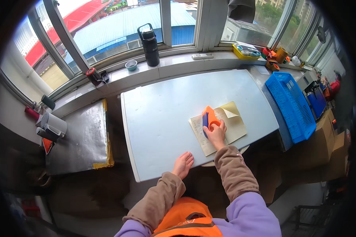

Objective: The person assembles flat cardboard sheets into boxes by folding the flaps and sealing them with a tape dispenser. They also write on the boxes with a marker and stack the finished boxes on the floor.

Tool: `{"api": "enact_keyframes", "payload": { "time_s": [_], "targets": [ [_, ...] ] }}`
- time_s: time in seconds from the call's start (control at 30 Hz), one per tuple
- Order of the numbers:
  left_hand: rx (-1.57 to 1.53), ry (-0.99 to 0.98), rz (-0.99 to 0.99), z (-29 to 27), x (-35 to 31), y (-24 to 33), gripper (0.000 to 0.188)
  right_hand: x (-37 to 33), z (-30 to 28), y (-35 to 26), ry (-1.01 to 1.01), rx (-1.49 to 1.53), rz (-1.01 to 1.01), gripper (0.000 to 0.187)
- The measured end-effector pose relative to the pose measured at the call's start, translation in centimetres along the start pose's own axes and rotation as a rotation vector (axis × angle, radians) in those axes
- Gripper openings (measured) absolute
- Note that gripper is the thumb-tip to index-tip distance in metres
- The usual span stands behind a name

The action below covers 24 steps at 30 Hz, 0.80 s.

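Note:
An open notebook [236, 125] with yellowish pages lies near the front edge of the pale table [166, 114]. Handwriting shows on its left page, and the far corner of the right page curls over. My right hand [216, 137] is closed round an orange-and-blue plastic tool [210, 115] with a finger hole, over the middle of the notebook. The tool's exact kind is not clear. My left hand [183, 165] rests at the table's front edge, left of the notebook, its fingers stretched out and holding nothing.
A blue plastic basket [290, 106] stands right of the table, near cardboard boxes [322, 146]. Along the windowsill are a black bottle [150, 47], a small bowl [131, 65], a yellow tray [245, 52] and tape rolls [281, 55]. A dark side table [83, 134] holds a white jug [53, 124].

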<state>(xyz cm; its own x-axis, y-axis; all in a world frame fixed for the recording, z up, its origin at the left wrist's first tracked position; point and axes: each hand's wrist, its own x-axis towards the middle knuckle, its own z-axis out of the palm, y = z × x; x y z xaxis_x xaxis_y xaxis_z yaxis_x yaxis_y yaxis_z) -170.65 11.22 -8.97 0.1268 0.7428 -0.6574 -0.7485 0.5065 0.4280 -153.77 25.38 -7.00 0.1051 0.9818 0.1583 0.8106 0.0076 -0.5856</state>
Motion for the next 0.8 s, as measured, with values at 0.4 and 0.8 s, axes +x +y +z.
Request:
{"api": "enact_keyframes", "payload": {
  "time_s": [0.4,0.8],
  "targets": [
    [0.870,0.161,0.346,8.3,7.3,1.0,0.034,0.1,-1.3,0.5,-0.085,0.517,0.197,0.032],
    [0.889,0.292,0.736,-25.3,-9.1,35.7,0.029,-7.8,12.2,-20.0,-0.395,0.728,0.105,0.026]
  ]
}}
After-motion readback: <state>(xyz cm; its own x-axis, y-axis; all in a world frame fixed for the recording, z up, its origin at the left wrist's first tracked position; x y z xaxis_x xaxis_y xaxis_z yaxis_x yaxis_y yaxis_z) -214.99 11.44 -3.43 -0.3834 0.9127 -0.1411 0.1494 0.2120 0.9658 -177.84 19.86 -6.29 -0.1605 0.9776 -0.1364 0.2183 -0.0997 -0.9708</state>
